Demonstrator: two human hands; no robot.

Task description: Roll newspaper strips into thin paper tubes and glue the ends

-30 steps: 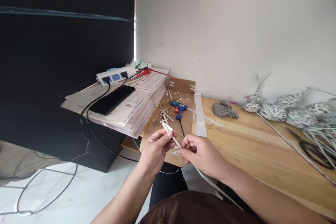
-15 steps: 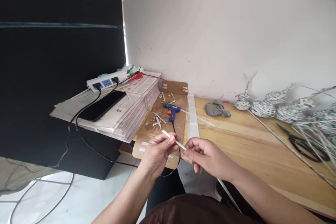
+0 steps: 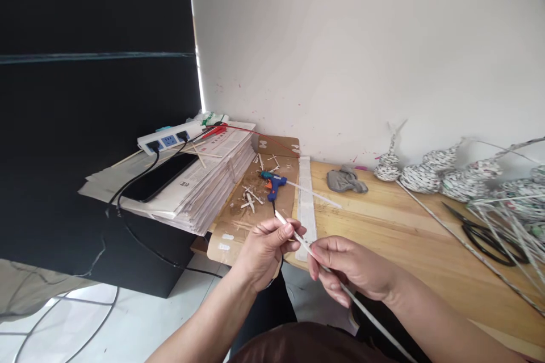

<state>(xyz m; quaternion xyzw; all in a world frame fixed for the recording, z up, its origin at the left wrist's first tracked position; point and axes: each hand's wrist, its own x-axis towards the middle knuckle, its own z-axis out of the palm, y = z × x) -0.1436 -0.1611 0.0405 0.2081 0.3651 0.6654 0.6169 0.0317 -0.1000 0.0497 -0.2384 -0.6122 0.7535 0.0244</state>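
- The left hand (image 3: 266, 252) is clamped, thumb against fingers, on a thin pale paper tube (image 3: 369, 315) just behind its upper tip; the right hand (image 3: 357, 266) pinches the same tube a little lower down.
- The tube is held in the air before the near edge of the surface (image 3: 383, 227), its tip slanting up and leftward, its tail running to the lower right.
- Over the last second the tip has gone from a broad, flat end to a slim one, and the hands stand slightly farther apart; I judge that the end has been turned or pressed narrower, leaving it firmly controlled at two points.
- Beyond the tip, a cardboard sheet (image 3: 236, 226) at the surface's left end carries a blue glue gun (image 3: 277, 185) and paper scraps (image 3: 249, 202), both untouched.
- A white strip (image 3: 306, 198) lies along the cardboard's right side.
- Toward the surface's back edge sit a grey cloth (image 3: 346, 180) and woven paper forms (image 3: 419, 177); black scissors (image 3: 489, 241) lie farther right.
- Left of the cardboard, a newspaper stack (image 3: 221, 181) bears a phone (image 3: 159, 178) and a power strip (image 3: 169, 139).
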